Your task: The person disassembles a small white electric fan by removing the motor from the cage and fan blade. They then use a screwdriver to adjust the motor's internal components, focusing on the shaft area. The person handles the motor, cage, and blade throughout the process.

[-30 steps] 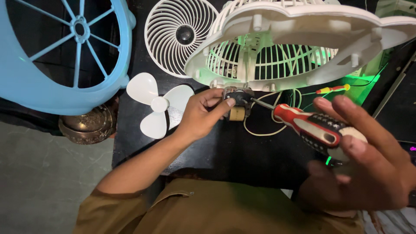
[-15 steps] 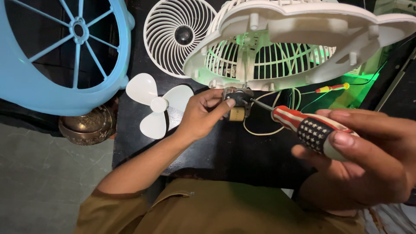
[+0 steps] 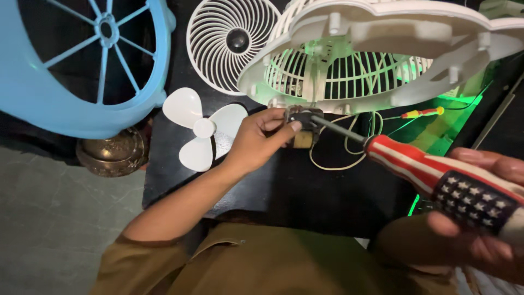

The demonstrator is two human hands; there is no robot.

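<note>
My left hand grips a small fan motor with wires, held just under the white fan housing. In my right hand is a screwdriver with a red, white and blue handle. Its metal shaft runs up-left and its tip meets the motor. Thin wires loop from the motor over the black table.
A white three-blade fan propeller lies left of my left hand. A round white grille rests behind it. A large blue fan frame fills the top left, above a brass bowl. A small red-yellow tool lies at right.
My right hand closed round the screwdriver handle and drew nearer the camera, keeping the tip on the motor. The left hand stayed on the motor.
</note>
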